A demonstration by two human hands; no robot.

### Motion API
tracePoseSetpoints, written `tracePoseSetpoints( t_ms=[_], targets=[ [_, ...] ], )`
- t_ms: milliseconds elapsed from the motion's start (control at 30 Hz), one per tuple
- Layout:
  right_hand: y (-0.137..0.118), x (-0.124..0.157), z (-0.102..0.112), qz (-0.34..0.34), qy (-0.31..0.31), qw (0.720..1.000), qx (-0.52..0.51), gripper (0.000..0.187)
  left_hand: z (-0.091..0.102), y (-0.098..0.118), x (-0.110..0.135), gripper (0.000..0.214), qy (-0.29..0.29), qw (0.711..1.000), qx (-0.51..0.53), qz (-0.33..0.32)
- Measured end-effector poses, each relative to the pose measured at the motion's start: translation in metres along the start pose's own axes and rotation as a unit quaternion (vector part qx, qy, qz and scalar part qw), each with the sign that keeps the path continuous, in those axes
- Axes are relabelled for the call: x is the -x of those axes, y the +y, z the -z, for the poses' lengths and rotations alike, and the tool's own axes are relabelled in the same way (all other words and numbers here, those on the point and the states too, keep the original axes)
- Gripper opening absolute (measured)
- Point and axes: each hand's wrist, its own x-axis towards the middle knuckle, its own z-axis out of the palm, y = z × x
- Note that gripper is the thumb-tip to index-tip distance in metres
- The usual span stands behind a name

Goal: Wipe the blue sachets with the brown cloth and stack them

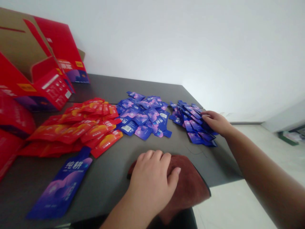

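My left hand (153,176) rests on a reddish-brown cloth (192,184) at the table's near edge. Its fingers curl over the cloth and the fingertips are hidden. My right hand (215,122) reaches to the right side of a heap of blue and purple sachets (188,119). Its fingers and thumb are closed at the edge of a sachet there; how many it grips is hidden. A second pile of blue sachets (145,116) lies spread to the left of that heap, some showing barcodes.
Red and orange sachets (81,127) are piled at left. One larger blue pouch (63,187) lies in front of them. Open red cartons (45,79) stand at the back left on the grey table (109,84). A white wall (166,41) rises behind; the table's right edge drops to pale floor.
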Motion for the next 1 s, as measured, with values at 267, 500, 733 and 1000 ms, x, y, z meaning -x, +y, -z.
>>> tracePoseSetpoints(
  t_ms=[267,500,733,1000],
  targets=[
    [-0.009,0.007,0.006,0.019,0.032,0.992,0.117,0.055,-0.001,0.0,-0.001,0.023,0.006,1.0,-0.005,0.0],
    [-0.02,0.009,0.014,0.034,-0.007,0.988,0.148,0.047,0.0,0.001,-0.001,0.022,0.004,1.0,-0.009,-0.004],
    [-0.048,0.018,0.018,0.032,0.03,0.987,0.155,0.046,-0.001,0.001,0.0,0.024,0.01,1.0,-0.011,-0.007],
    [-0.066,0.017,-0.005,0.082,-0.003,0.991,0.106,0.054,0.001,0.001,0.002,0.023,0.007,1.0,-0.001,-0.004]
  ],
)
